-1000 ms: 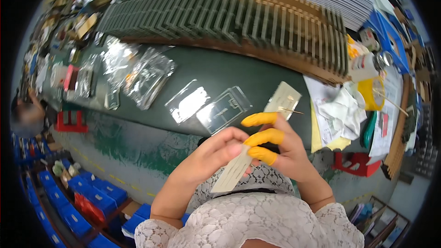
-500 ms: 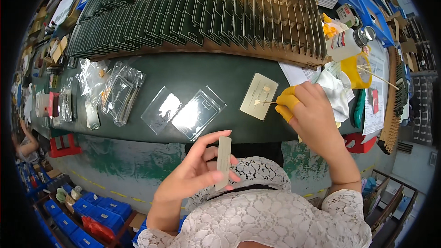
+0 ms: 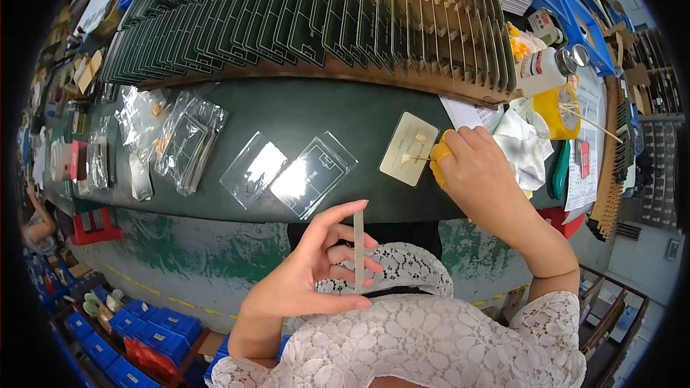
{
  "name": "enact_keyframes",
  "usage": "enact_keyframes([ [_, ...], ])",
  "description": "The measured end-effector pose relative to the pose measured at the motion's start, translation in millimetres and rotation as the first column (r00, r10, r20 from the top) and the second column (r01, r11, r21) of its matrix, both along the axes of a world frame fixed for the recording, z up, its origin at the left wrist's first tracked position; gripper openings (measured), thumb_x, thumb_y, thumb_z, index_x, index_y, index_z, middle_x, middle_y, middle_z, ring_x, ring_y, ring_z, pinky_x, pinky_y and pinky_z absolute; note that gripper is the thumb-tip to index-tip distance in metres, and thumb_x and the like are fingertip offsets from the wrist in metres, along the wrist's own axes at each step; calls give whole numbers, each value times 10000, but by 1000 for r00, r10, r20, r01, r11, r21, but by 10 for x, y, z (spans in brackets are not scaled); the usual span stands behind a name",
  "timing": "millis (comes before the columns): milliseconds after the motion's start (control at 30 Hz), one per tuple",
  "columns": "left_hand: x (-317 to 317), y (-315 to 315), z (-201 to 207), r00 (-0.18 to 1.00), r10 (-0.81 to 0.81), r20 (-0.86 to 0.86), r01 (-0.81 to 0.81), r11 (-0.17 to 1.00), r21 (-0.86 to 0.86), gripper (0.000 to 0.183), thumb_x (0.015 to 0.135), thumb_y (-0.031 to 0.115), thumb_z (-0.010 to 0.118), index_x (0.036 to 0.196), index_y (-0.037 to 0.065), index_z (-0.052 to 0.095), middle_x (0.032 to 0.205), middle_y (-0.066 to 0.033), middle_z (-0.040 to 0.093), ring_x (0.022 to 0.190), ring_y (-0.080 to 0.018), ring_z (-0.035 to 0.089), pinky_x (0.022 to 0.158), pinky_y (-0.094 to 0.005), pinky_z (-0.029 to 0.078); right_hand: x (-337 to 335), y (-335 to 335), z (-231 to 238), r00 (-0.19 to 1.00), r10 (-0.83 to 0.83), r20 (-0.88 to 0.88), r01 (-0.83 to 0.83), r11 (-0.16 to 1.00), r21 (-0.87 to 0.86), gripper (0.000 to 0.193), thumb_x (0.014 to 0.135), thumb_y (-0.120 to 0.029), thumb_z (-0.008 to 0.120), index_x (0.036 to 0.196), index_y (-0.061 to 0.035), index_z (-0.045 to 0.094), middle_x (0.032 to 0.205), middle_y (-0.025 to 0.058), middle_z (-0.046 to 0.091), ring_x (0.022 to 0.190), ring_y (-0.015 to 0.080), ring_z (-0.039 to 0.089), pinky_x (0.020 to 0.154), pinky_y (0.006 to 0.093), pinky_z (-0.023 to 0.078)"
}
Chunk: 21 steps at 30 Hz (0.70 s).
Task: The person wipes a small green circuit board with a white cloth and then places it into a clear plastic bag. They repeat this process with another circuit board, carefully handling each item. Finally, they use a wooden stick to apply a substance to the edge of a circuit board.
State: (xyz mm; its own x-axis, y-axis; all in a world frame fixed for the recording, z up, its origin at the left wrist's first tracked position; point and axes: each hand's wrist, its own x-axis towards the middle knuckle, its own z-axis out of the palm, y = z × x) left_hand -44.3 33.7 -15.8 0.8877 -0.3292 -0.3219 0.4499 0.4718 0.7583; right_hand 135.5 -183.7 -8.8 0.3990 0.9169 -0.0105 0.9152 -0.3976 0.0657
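My left hand (image 3: pixel 302 266) grips a thin pale plate (image 3: pixel 359 248) by its two ends, between thumb and index finger, over my lap. The plate is turned edge-on, so its faces hardly show. Yellow finger covers sit on fingertips of my right hand (image 3: pixel 478 176). Those fingers pinch a thin stick like a cotton swab (image 3: pixel 422 159). The stick's tip reaches the face of a cream rectangular card (image 3: pixel 394 160) lying on the dark green table mat (image 3: pixel 287 111), beside a small pale lump on the card. What the tip carries is too small to tell.
A brown slotted rack (image 3: pixel 460 90) full of upright dark green boards (image 3: pixel 237 32) spans the back. Clear plastic sleeves (image 3: pixel 253 170) lie left of the card, with bagged boards (image 3: pixel 188 145) further left. At right stand a white bottle (image 3: pixel 539 73), a yellow holder with sticks (image 3: pixel 557 113) and a white cloth (image 3: pixel 519 145).
The plate in my left hand has turned from slanted to edge-on, its grip now at both ends. My right hand and the stick have shifted slightly over the card.
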Motion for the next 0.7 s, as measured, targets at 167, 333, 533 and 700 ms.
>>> enact_keyframes([
  [167, 0, -12, 0, 1000, 17, -16, -16, 998, 55, 1101, 640, -120, 807, 1505, 149, 181, 1264, -195, 462, 1101, -299, 600, 898, -415, 540, 1, -3, -3, 998, -44, -46, 46, 997, 56, 106, 660, -41, 644, 744, -19, 584, 800, 113, 527, 802, 267, 536, 741, 368, 428],
  [333, -15, -40, -80, 997, 51, 59, -58, 991, 121, 1081, 660, -112, 801, 1505, 149, 180, 1263, -184, 452, 1103, -285, 596, 894, -396, 539, -56, -19, 32, 979, -126, -159, 150, 976, 155, 164, 681, -39, 689, 801, -12, 579, 809, 123, 533, 795, 294, 535, 747, 389, 434],
  [533, 2, -84, -71, 991, 101, 91, -118, 972, 205, 1093, 634, -96, 824, 1497, 143, 197, 1240, -168, 461, 1082, -275, 608, 882, -392, 545, -66, -95, 28, 922, -137, -362, 264, 907, 327, 195, 721, -21, 709, 850, -14, 564, 810, 124, 527, 787, 330, 530, 728, 410, 439],
  [700, 4, -113, -78, 988, 121, 93, -137, 971, 195, 1063, 659, -102, 810, 1496, 142, 202, 1255, -154, 430, 1086, -233, 607, 864, -334, 546, -56, -193, -26, 873, -139, -467, 338, 863, 375, 209, 726, -3, 709, 870, -5, 557, 817, 130, 527, 777, 339, 527, 712, 409, 436],
])
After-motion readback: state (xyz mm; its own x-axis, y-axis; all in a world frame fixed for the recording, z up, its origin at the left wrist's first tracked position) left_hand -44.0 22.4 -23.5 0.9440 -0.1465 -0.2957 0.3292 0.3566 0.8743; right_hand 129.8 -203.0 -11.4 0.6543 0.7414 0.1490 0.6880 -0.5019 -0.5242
